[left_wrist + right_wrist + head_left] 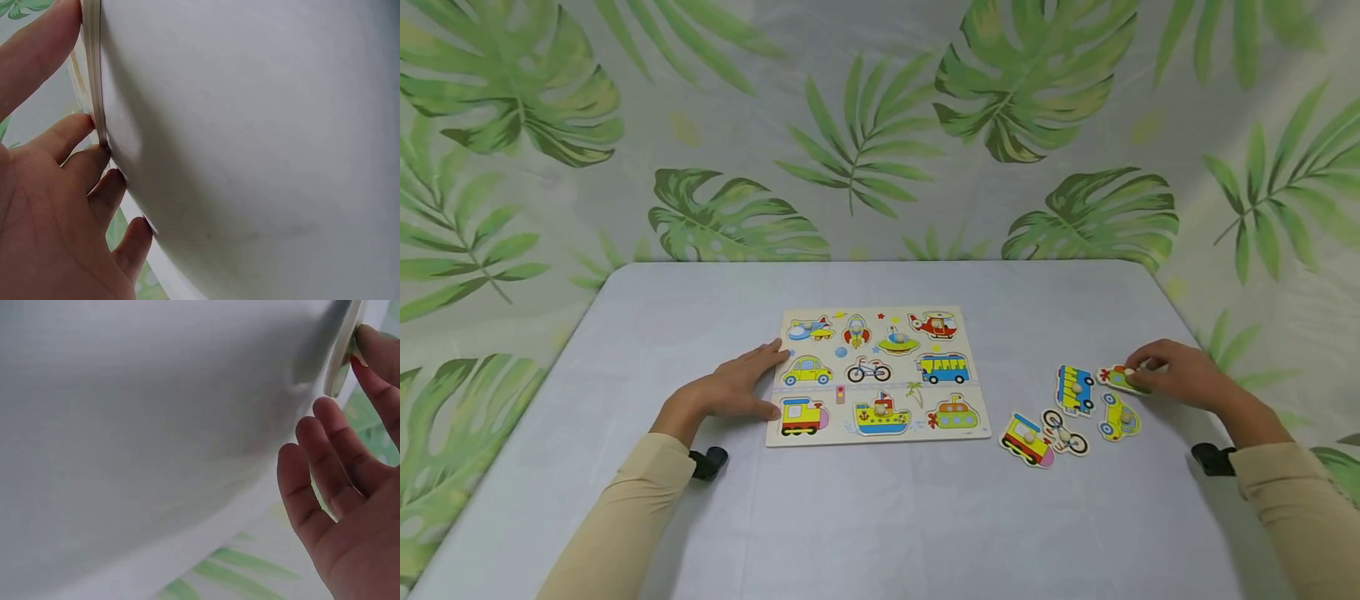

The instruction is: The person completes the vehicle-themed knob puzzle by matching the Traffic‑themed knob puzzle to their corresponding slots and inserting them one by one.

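Observation:
A wooden peg puzzle board (880, 375) with vehicle pictures lies on the table. My left hand (737, 385) touches its left edge with extended fingers and thumb; the left wrist view shows the fingertips against the board's side (94, 69). To the right of the board, my right hand (1183, 377) pinches the green and red submarine piece (1112, 378) between thumb and index finger. In the right wrist view the submarine piece (340, 362) appears edge-on, its shadow falling beside it. The other fingers (300, 481) are held apart from it.
Near the right hand lie a bus piece (1067, 392), a yellow car piece (1116, 421), a bicycle piece (1056, 437) and a train piece (1021, 432). The plane, rocket, saucer, helicopter and ship on the board (842, 312) bear knobs. A leaf-patterned cloth (880, 125) hangs behind the table.

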`<state>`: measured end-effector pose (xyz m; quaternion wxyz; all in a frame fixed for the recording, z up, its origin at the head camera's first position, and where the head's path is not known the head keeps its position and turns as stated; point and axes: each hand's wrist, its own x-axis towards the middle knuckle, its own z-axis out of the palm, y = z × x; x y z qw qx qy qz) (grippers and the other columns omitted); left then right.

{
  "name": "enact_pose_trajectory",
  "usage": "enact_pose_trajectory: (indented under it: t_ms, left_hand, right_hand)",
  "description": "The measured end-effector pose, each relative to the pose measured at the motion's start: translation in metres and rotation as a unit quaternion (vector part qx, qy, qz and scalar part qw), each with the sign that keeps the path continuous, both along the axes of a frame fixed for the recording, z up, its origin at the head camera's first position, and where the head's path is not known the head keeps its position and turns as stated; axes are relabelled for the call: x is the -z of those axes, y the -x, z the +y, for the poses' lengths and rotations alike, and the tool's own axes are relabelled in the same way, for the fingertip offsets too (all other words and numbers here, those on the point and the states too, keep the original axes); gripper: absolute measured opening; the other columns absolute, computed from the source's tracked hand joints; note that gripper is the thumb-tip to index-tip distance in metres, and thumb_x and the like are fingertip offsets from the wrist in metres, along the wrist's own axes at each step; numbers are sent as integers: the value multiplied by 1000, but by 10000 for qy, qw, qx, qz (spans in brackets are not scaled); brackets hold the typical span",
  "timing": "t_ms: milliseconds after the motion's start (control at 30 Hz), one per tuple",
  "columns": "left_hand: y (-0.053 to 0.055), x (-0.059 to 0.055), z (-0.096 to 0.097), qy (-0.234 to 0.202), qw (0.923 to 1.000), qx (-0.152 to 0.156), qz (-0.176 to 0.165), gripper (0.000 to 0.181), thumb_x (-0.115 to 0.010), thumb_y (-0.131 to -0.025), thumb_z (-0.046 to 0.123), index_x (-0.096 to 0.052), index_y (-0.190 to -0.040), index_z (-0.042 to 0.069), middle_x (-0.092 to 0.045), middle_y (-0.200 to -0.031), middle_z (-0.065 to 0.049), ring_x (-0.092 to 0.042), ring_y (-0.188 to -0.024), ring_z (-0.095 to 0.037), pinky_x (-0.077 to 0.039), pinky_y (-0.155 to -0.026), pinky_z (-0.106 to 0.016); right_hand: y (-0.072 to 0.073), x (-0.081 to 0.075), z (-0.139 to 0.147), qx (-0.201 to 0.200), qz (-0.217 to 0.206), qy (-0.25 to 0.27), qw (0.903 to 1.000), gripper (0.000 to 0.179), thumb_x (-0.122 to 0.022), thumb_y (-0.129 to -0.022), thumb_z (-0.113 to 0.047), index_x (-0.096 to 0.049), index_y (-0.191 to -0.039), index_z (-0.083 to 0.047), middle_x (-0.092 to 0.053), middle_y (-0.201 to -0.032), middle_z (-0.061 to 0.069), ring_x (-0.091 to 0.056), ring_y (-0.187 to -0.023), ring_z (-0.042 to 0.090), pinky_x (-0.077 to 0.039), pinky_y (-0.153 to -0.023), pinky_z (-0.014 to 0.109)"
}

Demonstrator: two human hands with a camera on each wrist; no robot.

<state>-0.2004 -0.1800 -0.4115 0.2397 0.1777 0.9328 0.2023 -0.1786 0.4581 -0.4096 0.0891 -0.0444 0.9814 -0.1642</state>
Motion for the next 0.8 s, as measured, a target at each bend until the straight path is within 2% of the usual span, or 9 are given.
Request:
enact_pose_trajectory:
  t_ms: [133,267,333,400,500,533,600,800]
  left_hand:
    - [1,-1,1,12,10000,-11,-15,94,-78,-82,32,-26,-158,13,-11,-169,-12,-11,-155,-40,-19,-120,-67]
    - [1,0,1,53,10000,-70,-47,95,-79,-81,32,-25,-158,14,-10,-169,-12,-11,-155,-40,-19,-120,-67]
    - [1,0,0,71,9999,-88,-44,95,-79,-82,32,-25,-158,14,-10,-169,-11,-10,-155,-40,-19,-120,-68]
    - [1,-1,0,49,10000,-77,-33,95,-78,-82,31,-25,-158,14,-10,-169,-11,-10,-155,-40,-18,-120,-67]
    - [1,-1,0,20,10000,-39,-17,95,-79,-81,31,-25,-158,13,-10,-169,-13,-11,-155,-41,-19,-120,-68]
    - [1,-1,0,4,10000,-47,-36,95,-79,-81,31,-25,-158,13,-10,-169,-12,-11,-155,-41,-18,-120,-67]
    - [1,0,1,-8,10000,-58,-59,95,-79,-81,31,-26,-158,13,-10,-169,-12,-10,-155,-40,-19,-120,-67]
    - [1,1,1,49,9999,-115,-81,96,-79,-81,32,-25,-158,15,-10,-169,-11,-10,-155,-40,-19,-120,-67]
  right_hand:
    - [3,-14,-3,71,209,100,9997,27,-68,-93,-29,-70,-105,-5,-63,-118,27,-59,-104,43,-47,-68,30]
    - [6,-28,-13,-11,751,226,9969,24,-70,-92,-27,-71,-104,-6,-66,-114,24,-60,-101,40,-47,-67,30]
    - [8,-33,-20,-69,963,266,9950,23,-71,-91,-26,-71,-104,-7,-68,-112,21,-60,-98,30,-48,-66,27]
    - [9,-37,-28,-139,1100,292,9934,21,-72,-91,-25,-72,-104,-8,-69,-111,18,-59,-96,26,-48,-66,23]
    - [10,-41,-39,-307,1173,343,9920,19,-71,-91,-24,-72,-103,-9,-70,-111,16,-57,-95,23,-48,-68,17]
    - [11,-42,-43,-373,1172,358,9918,18,-71,-91,-23,-72,-104,-9,-69,-112,16,-57,-97,26,-48,-68,16]
    - [12,-43,-49,-511,1203,374,9907,17,-71,-92,-21,-72,-104,-9,-70,-113,16,-58,-97,29,-49,-69,17]
    - [15,-41,-70,-822,1237,477,9878,14,-71,-91,-19,-72,-103,-12,-70,-114,12,-59,-97,27,-52,-72,23]
